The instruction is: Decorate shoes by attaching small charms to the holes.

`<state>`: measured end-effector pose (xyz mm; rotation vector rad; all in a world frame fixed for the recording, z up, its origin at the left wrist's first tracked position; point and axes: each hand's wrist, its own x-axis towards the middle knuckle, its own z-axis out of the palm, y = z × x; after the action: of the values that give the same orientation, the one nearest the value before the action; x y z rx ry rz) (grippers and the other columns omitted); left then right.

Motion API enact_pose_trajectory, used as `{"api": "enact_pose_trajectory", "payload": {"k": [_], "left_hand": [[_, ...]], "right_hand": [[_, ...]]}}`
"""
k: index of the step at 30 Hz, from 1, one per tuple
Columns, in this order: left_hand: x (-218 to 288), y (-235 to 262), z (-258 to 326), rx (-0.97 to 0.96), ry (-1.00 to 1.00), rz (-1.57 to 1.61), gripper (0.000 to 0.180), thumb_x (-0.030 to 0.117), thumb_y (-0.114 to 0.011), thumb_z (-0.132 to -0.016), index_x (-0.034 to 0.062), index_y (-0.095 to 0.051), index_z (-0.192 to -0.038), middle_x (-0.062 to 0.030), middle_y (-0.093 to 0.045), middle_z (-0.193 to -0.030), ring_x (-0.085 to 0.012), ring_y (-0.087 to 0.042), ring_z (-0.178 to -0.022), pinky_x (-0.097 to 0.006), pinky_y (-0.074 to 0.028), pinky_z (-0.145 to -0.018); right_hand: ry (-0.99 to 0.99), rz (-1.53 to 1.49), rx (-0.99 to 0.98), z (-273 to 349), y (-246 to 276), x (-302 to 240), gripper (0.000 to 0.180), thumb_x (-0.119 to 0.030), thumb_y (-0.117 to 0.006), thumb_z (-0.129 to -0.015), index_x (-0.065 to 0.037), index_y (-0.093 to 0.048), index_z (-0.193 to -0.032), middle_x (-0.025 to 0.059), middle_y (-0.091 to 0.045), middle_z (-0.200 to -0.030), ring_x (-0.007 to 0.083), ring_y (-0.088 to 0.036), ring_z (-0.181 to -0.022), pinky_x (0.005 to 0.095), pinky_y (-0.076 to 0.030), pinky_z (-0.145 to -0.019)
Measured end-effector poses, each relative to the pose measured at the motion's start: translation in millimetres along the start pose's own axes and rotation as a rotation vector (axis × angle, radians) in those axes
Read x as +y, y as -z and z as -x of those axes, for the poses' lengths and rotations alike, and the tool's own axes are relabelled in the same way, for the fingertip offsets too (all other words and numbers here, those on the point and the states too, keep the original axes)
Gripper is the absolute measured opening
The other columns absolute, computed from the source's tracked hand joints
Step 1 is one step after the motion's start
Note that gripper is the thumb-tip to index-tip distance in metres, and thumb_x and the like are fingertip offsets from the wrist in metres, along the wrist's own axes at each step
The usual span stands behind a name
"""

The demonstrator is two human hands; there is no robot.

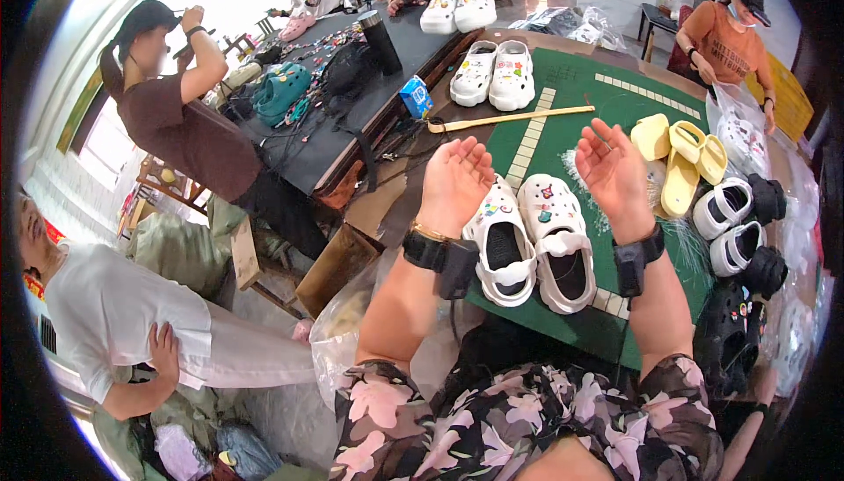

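White foam clogs with coloured charms [547, 208]: a pair standing side by side, between the grips and reaching nearer the body, toes pointing away, black insoles showing.
Left grip [455, 182]: wide and empty, fingers loosely curled, palm turned upward; it sits just beside the left clog, though from this angle I can't say whether they touch.
Right grip [613, 178]: wide and empty too, cupped, palm inward, raised to the right of the same pair and apart from it.
Wrists: a black strapped box [457, 267] below the left grip, another black strapped box [629, 270] below the right.
Green table mat with cream strips [576, 85]: spread under the clogs and beyond both grips.
Long pale wooden stick [519, 119]: lying crosswise just beyond the grips.
Second white charm-covered clog pair [512, 81]: past the stick, farther out than either grip.
Small blue box [416, 97]: beyond the left grip, to its left.
Yellow plastic slides [680, 184]: grouped just right of the right grip.
White clogs with black linings [731, 252]: right of the right grip, nearer the body than the slides.
Person in an orange shirt [725, 52]: well beyond the right grip, handling a clear plastic bag [745, 134].
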<state>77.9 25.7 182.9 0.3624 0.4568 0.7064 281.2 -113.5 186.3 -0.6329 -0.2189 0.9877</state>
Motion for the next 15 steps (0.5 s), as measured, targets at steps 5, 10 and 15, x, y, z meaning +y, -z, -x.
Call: {"api": "enact_pose_trajectory", "payload": {"k": [5,10,15], "left_hand": [[-24,15,3,0.042,-0.989,-1.097,0.03,0.014,-0.063,-0.088,0.0064,-0.054,-0.115,-0.0046,-0.06,-0.094,-0.0126,-0.056,-0.087,-0.027,-0.046,-0.074],[19,5,21,-0.126,-0.163,-0.051,0.029,0.024,-0.056,-0.093,0.0019,-0.058,-0.112,-0.0074,-0.062,-0.095,-0.018,-0.058,-0.082,-0.032,-0.046,-0.075],[6,39,12,0.043,-0.273,-0.379,0.033,0.025,-0.059,-0.092,0.0078,-0.054,-0.12,-0.001,-0.062,-0.101,-0.0155,-0.056,-0.095,-0.033,-0.043,-0.085]], "right_hand": [[0.377,0.758,-0.11,19,3,21,0.026,-0.026,-0.056,-0.097,-0.007,-0.057,-0.114,0.0061,-0.062,-0.103,0.0169,-0.061,-0.09,0.0308,-0.05,-0.079],[0.053,0.196,-0.194,19,8,-1,0.029,-0.031,-0.048,-0.101,-0.008,-0.056,-0.117,0.0074,-0.06,-0.108,0.0185,-0.061,-0.088,0.035,-0.051,-0.077],[0.728,1.595,-0.556,37,14,19,0.045,-0.037,-0.068,-0.082,-0.007,-0.059,-0.114,0.0119,-0.06,-0.104,0.025,-0.061,-0.089,0.0368,-0.05,-0.075]]}}
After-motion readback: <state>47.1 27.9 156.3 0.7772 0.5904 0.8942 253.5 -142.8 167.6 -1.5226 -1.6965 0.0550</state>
